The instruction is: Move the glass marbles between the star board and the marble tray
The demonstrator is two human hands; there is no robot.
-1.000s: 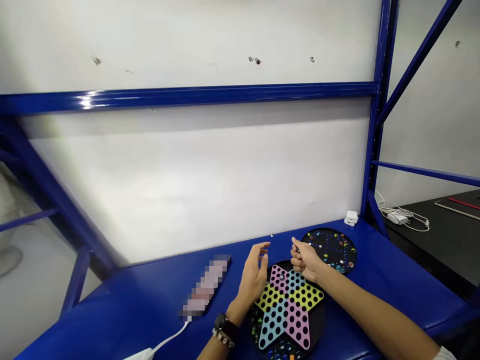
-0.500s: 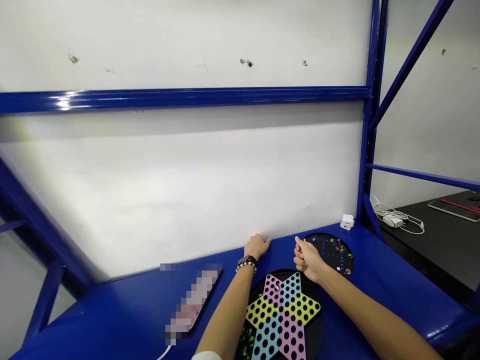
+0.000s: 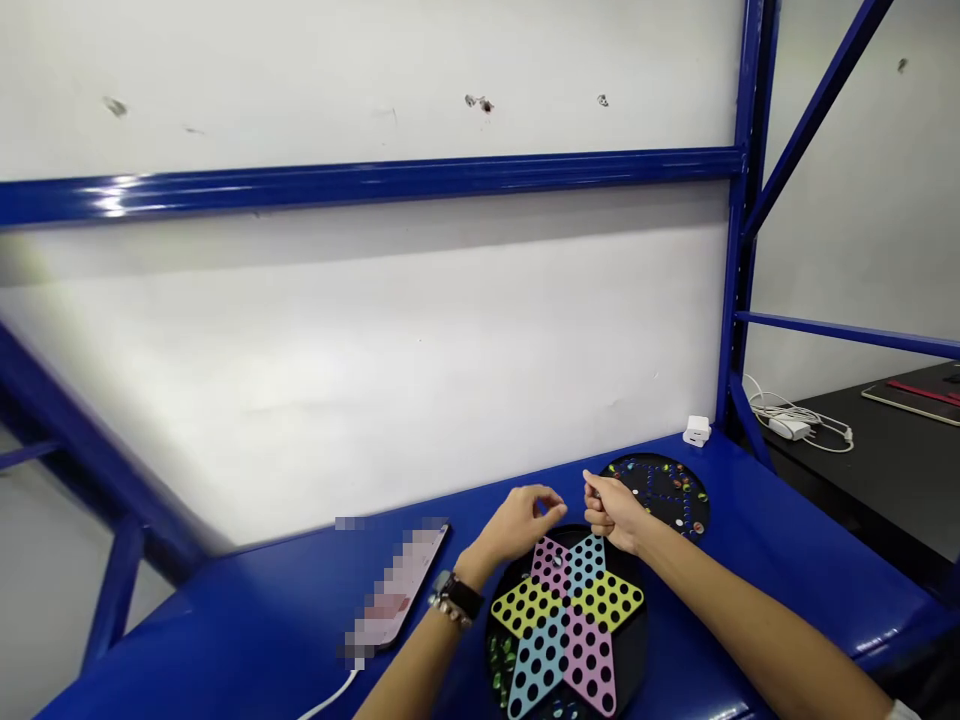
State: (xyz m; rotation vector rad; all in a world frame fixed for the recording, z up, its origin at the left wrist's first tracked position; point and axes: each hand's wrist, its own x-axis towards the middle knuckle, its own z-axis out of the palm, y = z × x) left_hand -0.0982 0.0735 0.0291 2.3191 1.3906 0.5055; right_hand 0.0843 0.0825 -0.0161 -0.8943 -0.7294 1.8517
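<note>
My left hand [image 3: 521,522], wearing a watch and bead bracelet, is above the back left of the star-shaped Chinese checkers board [image 3: 568,608]. Its fingers curl toward the thumb in a pinch; whatever is between them is hidden. Just to its right, my right hand [image 3: 615,512] is closed in a loose fist, thumb on top, and its inside cannot be seen. A single marble [image 3: 557,561] sits in the pink back point of the board. Green marbles [image 3: 504,660] lie in the round black tray [image 3: 630,660] under the star, at its left side.
A second round black tray [image 3: 660,482] with scattered coloured marbles stands behind my right hand. A phone [image 3: 401,590] with a white cable lies to the left. White chargers [image 3: 697,431] stand at the back right of the blue table [image 3: 247,630], near the wall.
My left hand has come back from the table's wall edge, where a small marble showed by its fingers, toward my right hand. The right fist stays nearly in place.
</note>
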